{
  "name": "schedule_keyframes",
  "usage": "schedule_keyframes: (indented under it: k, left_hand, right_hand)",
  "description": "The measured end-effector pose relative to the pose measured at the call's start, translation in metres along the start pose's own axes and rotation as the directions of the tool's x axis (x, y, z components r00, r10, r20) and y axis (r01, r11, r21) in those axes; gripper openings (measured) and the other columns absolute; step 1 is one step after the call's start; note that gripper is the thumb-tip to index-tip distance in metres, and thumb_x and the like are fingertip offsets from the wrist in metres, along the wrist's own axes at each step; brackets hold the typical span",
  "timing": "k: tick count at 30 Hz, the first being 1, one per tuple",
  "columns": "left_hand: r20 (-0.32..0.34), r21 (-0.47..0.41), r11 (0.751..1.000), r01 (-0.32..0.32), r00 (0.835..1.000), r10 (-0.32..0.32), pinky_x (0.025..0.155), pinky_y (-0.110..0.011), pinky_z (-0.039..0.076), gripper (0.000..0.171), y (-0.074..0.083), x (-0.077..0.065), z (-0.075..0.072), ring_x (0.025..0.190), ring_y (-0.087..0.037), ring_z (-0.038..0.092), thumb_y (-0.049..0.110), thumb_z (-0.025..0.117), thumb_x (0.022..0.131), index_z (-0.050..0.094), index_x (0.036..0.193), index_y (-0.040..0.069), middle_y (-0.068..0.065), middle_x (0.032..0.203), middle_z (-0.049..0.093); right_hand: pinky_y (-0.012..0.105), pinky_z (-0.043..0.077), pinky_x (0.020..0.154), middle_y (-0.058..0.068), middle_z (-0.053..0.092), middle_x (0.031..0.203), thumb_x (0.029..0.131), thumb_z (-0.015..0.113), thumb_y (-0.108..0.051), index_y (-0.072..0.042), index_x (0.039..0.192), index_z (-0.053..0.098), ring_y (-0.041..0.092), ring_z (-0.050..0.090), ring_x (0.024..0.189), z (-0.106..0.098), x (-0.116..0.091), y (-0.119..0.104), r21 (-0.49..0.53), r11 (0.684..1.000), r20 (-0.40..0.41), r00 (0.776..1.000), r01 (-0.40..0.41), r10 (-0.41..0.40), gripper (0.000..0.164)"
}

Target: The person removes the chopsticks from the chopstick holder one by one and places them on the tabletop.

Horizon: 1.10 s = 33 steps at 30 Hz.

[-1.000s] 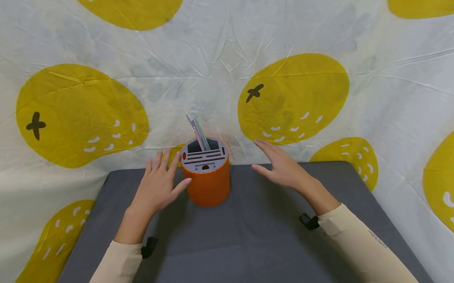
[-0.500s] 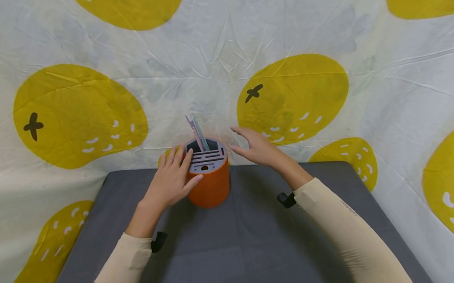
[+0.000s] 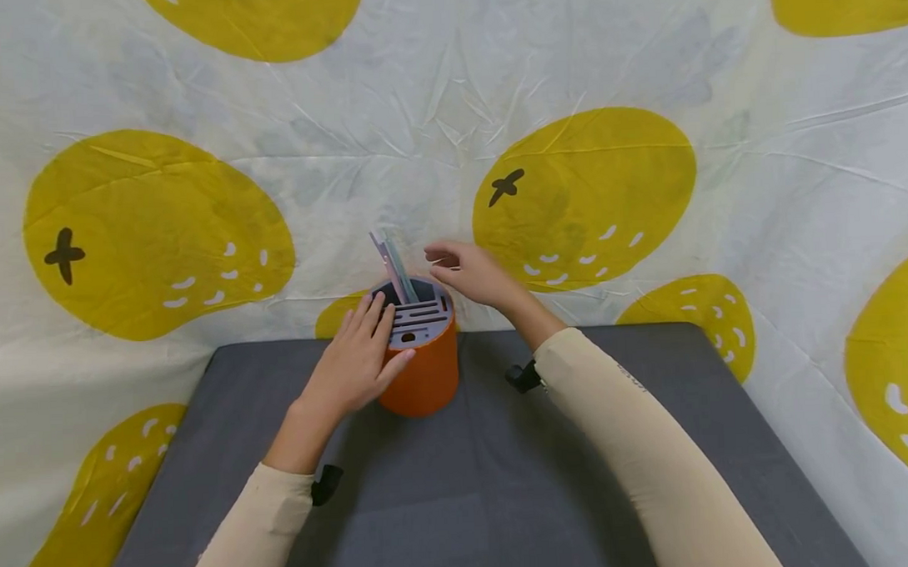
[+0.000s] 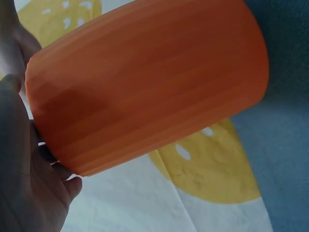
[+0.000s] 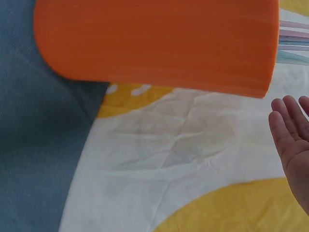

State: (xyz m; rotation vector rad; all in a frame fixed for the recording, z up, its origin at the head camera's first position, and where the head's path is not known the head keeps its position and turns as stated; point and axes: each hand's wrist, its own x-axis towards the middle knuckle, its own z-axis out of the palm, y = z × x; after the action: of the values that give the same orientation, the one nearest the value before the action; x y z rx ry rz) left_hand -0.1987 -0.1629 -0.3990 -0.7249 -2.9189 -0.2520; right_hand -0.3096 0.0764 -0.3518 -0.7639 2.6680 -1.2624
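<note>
An orange cylindrical desk organizer with a grey slotted top stands upright near the table's far edge. Several slim pastel sticks, pink-lilac and teal, lean in its rear compartment; their exact kind is unclear. My left hand rests with extended fingers on the left of the top, thumb by the front rim. In the left wrist view its fingers lie at the organizer's rim. My right hand hovers above the right rear rim, just right of the sticks, fingers slightly bent around nothing. The right wrist view shows it apart from the organizer.
A dark grey cloth covers the table. Right behind it hangs a whitish curtain with large yellow fruit prints. Black wrist cameras sit beneath both forearms.
My right hand has moved left and up to beside the sticks, its fingers bending a little. The left hand has slid right onto the organizer's top. The organizer itself stays in place.
</note>
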Motion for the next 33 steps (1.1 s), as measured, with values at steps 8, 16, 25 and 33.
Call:
schedule_keyframes:
  k: [8,16,25,33]
  left_hand:
    - [-0.052,0.055,0.997,-0.044,0.998,0.047,0.130,-0.054,0.017,0.076,-0.001,0.002,0.007,0.159,-0.040,0.017,0.048,0.043,0.110,0.026,0.160,-0.006,-0.024,0.169,0.023]
    - [-0.061,0.065,0.997,-0.045,0.997,0.049,0.130,-0.053,0.016,0.075,-0.001,0.002,0.010,0.158,-0.041,0.019,0.046,0.043,0.110,0.027,0.159,-0.008,-0.025,0.168,0.025]
    - [-0.080,0.062,0.997,-0.050,0.995,0.055,0.130,-0.052,0.016,0.075,0.000,0.002,0.012,0.158,-0.040,0.020,0.046,0.043,0.110,0.027,0.159,-0.009,-0.025,0.168,0.025]
    - [-0.094,0.056,0.997,-0.050,0.994,0.055,0.130,-0.051,0.016,0.074,0.000,0.001,0.013,0.158,-0.040,0.020,0.044,0.044,0.110,0.028,0.159,-0.009,-0.026,0.167,0.026]
  right_hand:
    - [0.040,0.054,0.107,0.011,0.070,0.131,0.104,0.064,-0.016,-0.006,0.139,0.064,0.026,0.065,0.124,0.014,0.019,-0.006,0.031,1.000,-0.060,0.998,-0.002,0.004,0.037]
    - [0.036,0.055,0.103,0.009,0.072,0.127,0.103,0.066,-0.018,-0.007,0.133,0.068,0.024,0.067,0.119,0.025,0.034,-0.012,-0.010,1.000,-0.085,0.996,-0.020,0.019,0.032]
    - [0.037,0.056,0.100,0.010,0.073,0.121,0.102,0.067,-0.016,-0.006,0.124,0.071,0.024,0.068,0.113,0.035,0.040,-0.011,-0.039,0.999,-0.126,0.992,-0.003,-0.002,0.024]
    - [0.037,0.057,0.098,0.009,0.074,0.115,0.102,0.067,-0.017,-0.007,0.118,0.073,0.023,0.068,0.108,0.042,0.042,-0.009,-0.040,0.999,-0.170,0.985,-0.017,0.010,0.020]
